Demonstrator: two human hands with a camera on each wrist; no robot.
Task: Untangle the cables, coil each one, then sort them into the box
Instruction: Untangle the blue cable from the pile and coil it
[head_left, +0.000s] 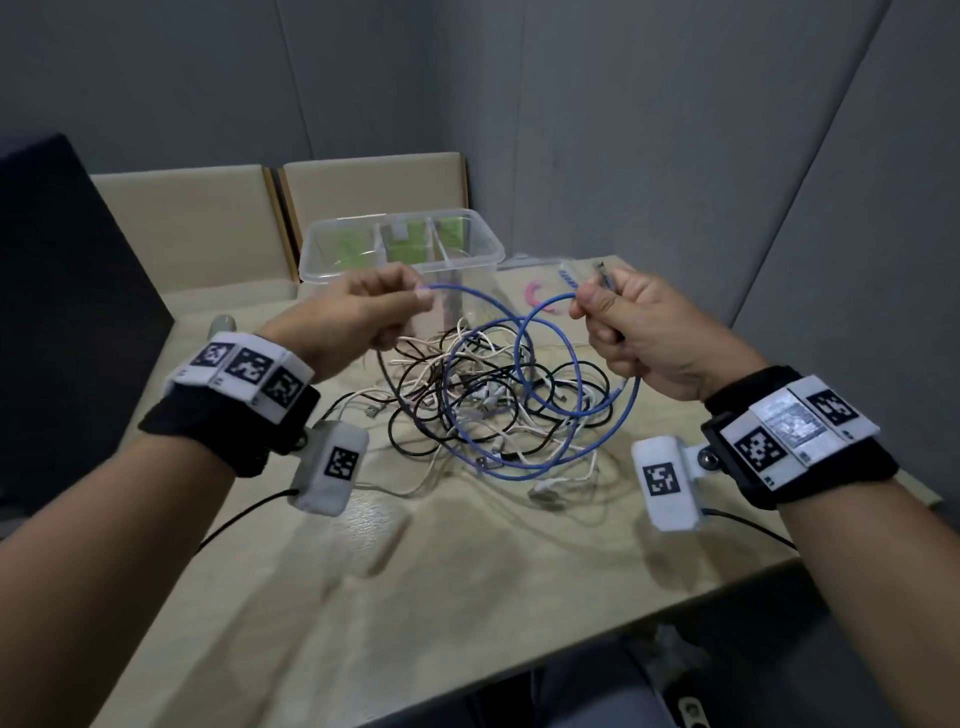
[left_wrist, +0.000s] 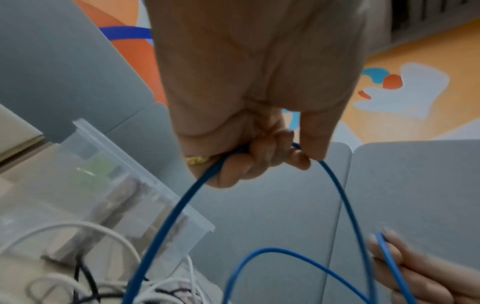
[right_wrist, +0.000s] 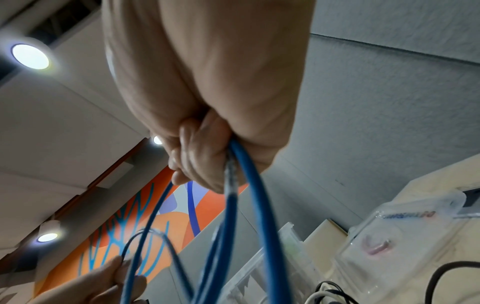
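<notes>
A blue cable (head_left: 524, 358) loops between both hands above a tangle of black and white cables (head_left: 467, 410) on the table. My left hand (head_left: 374, 306) grips the blue cable (left_wrist: 187, 203) in a fist, thumb on top. My right hand (head_left: 618, 322) holds a bundle of the blue cable's loops (right_wrist: 259, 195), with a connector end sticking up behind the thumb. The clear divided box (head_left: 400, 249) stands just beyond the left hand; its compartments show green labels.
A clear plastic bag (head_left: 550, 286) with a pink item lies right of the box. The beige table (head_left: 415, 597) ends close at the front and right. Two beige chair backs (head_left: 291, 208) stand behind the table, and grey walls enclose it.
</notes>
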